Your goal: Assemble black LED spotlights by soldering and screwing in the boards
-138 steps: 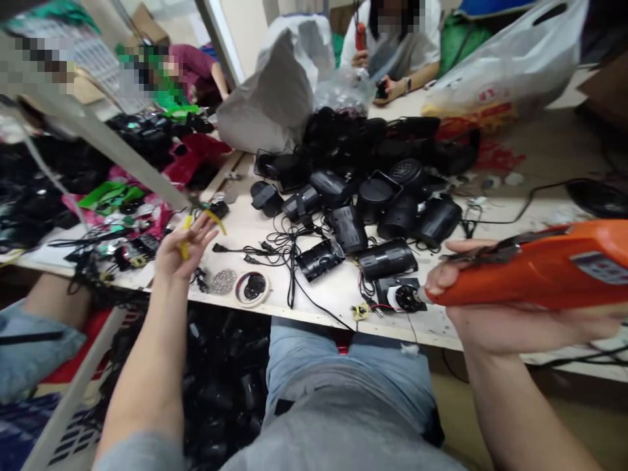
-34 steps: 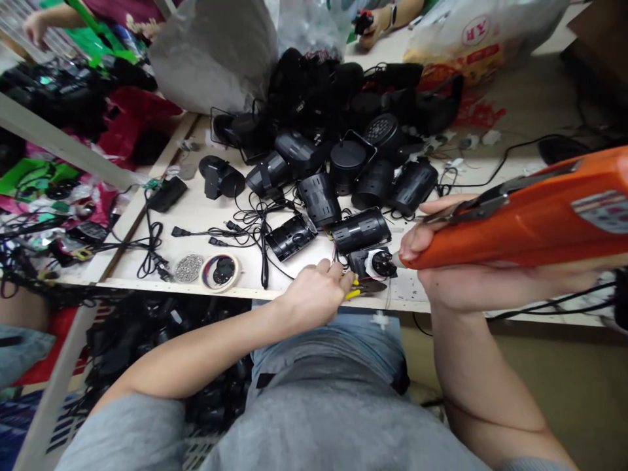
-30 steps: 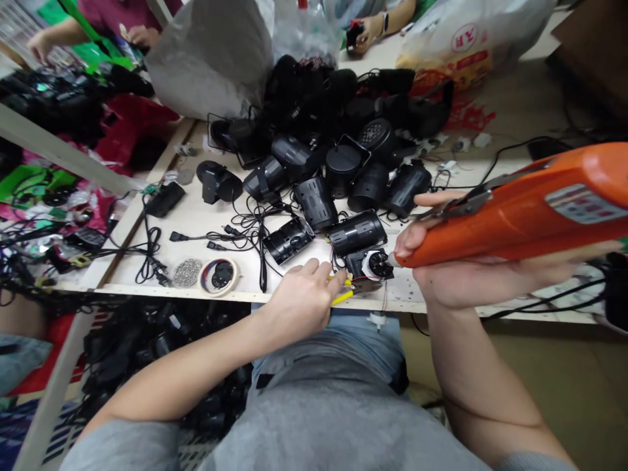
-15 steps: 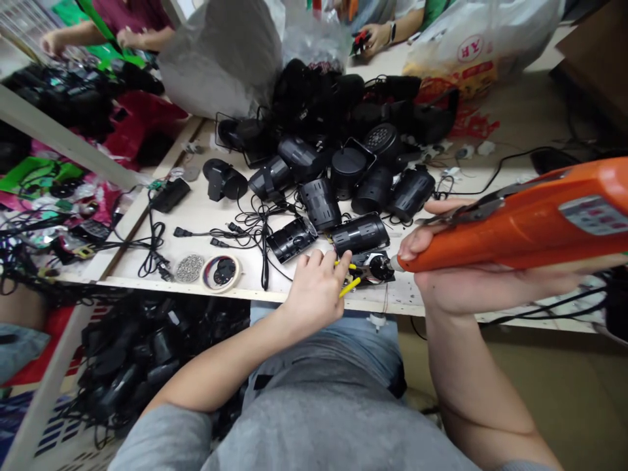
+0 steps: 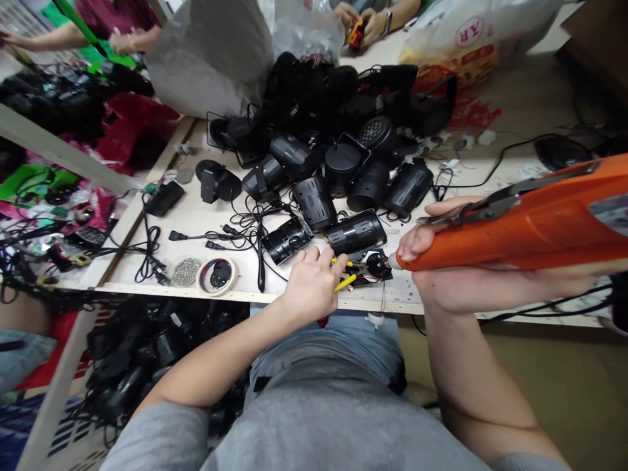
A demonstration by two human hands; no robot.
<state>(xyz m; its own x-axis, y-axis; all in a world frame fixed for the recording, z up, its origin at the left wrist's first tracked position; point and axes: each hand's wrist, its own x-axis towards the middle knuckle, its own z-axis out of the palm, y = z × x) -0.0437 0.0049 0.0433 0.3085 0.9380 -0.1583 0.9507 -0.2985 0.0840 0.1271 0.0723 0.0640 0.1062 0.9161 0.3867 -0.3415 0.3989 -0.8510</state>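
My left hand [image 5: 313, 282] is closed round the yellow handles of a pair of pliers [image 5: 346, 282]. The jaws of the pliers reach to a small black part [image 5: 377, 263] with a white piece, lying near the table's front edge. My right hand [image 5: 417, 243] is wrapped round an orange electric screwdriver [image 5: 510, 226], held almost level. Its tip points left and meets the black part, or comes very close to it. Just behind the pliers lie a black slotted cylindrical housing [image 5: 357, 231] and an opened housing half [image 5: 287, 239]. A thin wire with a white connector [image 5: 376, 319] hangs over the edge.
Several black lamp housings [image 5: 314, 203] are heaped behind my hands. Left of them are black cables with plugs [image 5: 216, 235], a pile of small screws [image 5: 185, 271] and a tape roll [image 5: 216, 275]. Plastic bags [image 5: 210, 59] stand farther back; co-workers' hands [image 5: 363, 26] show across the table.
The view has shifted slightly. My left hand and the screwdriver keep nearly the same places at the black part. Across the table a co-worker's second hand has come to the orange object.
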